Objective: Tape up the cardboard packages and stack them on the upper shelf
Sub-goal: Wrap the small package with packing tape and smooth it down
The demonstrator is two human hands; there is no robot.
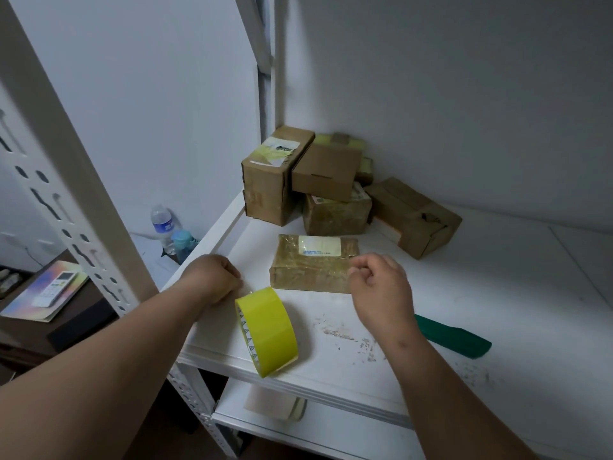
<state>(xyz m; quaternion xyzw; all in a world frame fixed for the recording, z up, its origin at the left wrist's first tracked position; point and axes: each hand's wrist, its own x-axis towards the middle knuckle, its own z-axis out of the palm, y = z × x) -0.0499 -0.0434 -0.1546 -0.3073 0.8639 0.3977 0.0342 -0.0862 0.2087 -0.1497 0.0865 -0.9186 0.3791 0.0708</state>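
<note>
The taped package point(313, 263) lay crosswise, its right end touching the curled right hand point(378, 283); whether that hand pinched tape was unclear. The left hand point(212, 277), fisted and empty, rested farther away.

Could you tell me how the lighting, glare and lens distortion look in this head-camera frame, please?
Head view: dim, flat light with soft shadows; wide-angle bending bows the rack upright and stretches both forearms; glare glints off the taped package by the right hand; the tape roll near the left hand looks sharp; the bottles beyond the shelf are soft.
</note>
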